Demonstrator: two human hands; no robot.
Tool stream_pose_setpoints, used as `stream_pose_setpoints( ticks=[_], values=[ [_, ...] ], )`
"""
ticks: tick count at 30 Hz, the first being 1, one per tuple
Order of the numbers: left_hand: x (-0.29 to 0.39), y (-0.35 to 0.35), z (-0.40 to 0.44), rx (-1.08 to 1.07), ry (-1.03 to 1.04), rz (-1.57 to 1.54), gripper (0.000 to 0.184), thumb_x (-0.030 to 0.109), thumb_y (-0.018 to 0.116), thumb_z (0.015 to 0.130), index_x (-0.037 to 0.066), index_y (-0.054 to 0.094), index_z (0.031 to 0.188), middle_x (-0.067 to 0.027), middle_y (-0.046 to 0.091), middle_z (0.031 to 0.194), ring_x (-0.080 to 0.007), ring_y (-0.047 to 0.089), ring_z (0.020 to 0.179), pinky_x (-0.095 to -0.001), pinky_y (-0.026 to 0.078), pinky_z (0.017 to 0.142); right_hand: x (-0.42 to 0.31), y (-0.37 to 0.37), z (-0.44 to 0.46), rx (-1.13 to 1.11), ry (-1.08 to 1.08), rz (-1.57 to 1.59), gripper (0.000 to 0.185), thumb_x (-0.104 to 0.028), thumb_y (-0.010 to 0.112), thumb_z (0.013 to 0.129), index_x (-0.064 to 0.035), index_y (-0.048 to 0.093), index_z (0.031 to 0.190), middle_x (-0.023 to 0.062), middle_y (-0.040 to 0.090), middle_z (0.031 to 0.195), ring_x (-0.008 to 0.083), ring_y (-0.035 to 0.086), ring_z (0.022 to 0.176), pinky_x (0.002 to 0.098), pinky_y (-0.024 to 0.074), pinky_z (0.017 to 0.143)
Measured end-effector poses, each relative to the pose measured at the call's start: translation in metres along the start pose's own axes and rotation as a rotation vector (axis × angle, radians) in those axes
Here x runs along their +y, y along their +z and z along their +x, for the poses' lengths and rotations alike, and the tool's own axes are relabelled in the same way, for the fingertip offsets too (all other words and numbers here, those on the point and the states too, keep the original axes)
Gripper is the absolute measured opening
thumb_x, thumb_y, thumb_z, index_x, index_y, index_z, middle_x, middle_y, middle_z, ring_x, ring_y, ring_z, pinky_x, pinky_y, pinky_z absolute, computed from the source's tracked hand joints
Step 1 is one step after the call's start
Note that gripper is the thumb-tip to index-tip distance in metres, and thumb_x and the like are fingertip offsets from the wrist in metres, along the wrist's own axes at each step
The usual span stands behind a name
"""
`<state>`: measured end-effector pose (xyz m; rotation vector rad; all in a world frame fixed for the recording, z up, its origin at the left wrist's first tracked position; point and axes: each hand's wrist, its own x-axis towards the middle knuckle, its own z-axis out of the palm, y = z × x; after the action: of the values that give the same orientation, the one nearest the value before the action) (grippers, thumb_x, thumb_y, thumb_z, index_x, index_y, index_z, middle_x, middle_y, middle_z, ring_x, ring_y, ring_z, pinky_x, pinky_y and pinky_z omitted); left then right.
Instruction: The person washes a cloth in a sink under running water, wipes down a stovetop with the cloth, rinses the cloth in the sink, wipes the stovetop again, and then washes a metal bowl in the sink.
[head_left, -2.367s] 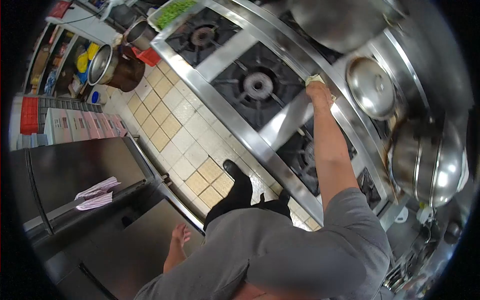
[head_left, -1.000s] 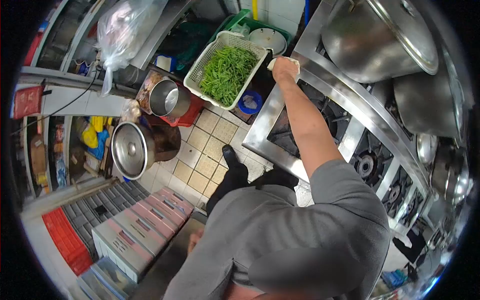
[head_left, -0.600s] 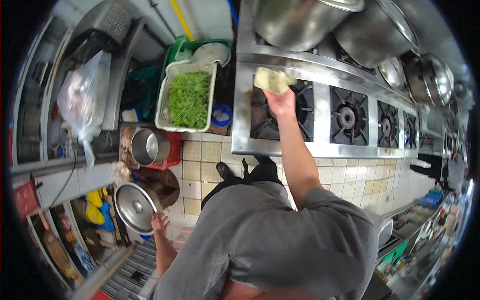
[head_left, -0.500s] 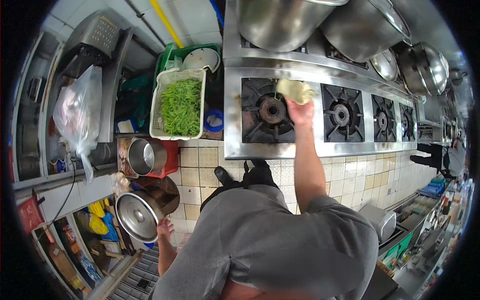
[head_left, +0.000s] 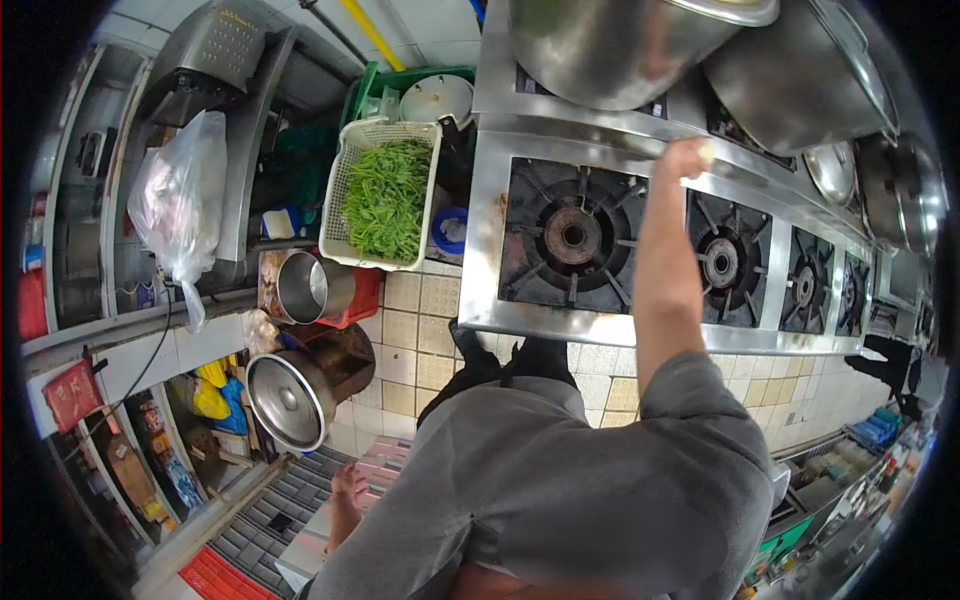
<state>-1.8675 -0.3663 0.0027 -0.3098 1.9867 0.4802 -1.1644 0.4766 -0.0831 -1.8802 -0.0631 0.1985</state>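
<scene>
My right hand (head_left: pixel 684 160) is closed on a pale yellowish cloth (head_left: pixel 706 154), of which only a small part shows past the fingers. It is over the steel ledge behind the burners of the stove (head_left: pixel 560 322), with my forearm stretched across the stove top. To the left of that arm lies a round black burner (head_left: pixel 573 235), and another burner (head_left: pixel 720 262) is to its right. My left hand (head_left: pixel 349 483) hangs low at my left side, fingers loosely bent and apart, holding nothing, near the pink and grey drawers (head_left: pixel 385 458).
Large steel pots (head_left: pixel 615 50) stand behind the ledge. Left of the stove are a white basket (head_left: pixel 334 205) of green leaves and a blue tub (head_left: pixel 449 230). A lidded pot (head_left: pixel 290 400) stands on the left. Far right, a person's dark-clothed legs (head_left: pixel 890 365) show.
My right hand has moved right and back from above the front burners to the rear ledge, still with the cloth. My left hand is lower, away from the lidded pot. The view has shifted slightly.
</scene>
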Motion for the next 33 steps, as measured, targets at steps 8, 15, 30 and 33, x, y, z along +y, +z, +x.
stream_pose_setpoints(
  ticks=[8,15,30,33],
  values=[
    [0.014,0.015,0.059,-0.180,0.068,-0.258,0.042,0.029,0.060,0.099,0.016,0.053,0.138,-0.0105,0.063,0.123,-0.0269,0.062,0.107,-0.0490,0.052,0.082,-0.019,0.073,-0.338,-0.187,0.391,0.211,0.069,-0.024,0.071,0.093,0.0135,0.027,0.131,0.0296,0.046,0.121,0.0423,0.057,0.104,0.0531,0.0500,0.091],
    [0.105,0.065,-0.018,0.025,0.390,0.162,0.047,0.027,0.061,0.098,0.015,0.051,0.142,-0.0107,0.060,0.134,-0.0277,0.061,0.115,-0.0498,0.050,0.093,-0.070,-0.027,-0.397,-1.498,0.826,0.736,0.035,-0.005,0.060,0.097,-0.0033,0.049,0.130,0.0154,0.060,0.124,0.0312,0.065,0.109,0.0531,0.0628,0.083],
    [-0.104,0.014,-0.020,-0.087,-0.034,0.219,0.045,0.033,0.049,0.100,0.015,0.050,0.141,-0.0067,0.060,0.132,-0.0294,0.062,0.103,-0.0500,0.050,0.080,0.000,-0.086,0.017,-0.805,-1.032,-1.214,0.039,-0.035,0.073,0.080,-0.0032,0.073,0.103,0.0210,0.072,0.104,0.0357,0.069,0.102,0.0445,0.0546,0.089],
    [-0.078,-0.006,0.051,-0.250,0.057,-0.146,0.044,0.033,0.048,0.100,0.015,0.051,0.140,-0.0057,0.062,0.129,-0.0281,0.061,0.101,-0.0501,0.050,0.078,-0.020,-0.066,-0.149,-1.142,-1.131,-0.900,0.029,-0.023,0.067,0.075,-0.0026,0.072,0.095,0.0240,0.071,0.100,0.0406,0.068,0.100,0.0498,0.0539,0.086]
  ],
)
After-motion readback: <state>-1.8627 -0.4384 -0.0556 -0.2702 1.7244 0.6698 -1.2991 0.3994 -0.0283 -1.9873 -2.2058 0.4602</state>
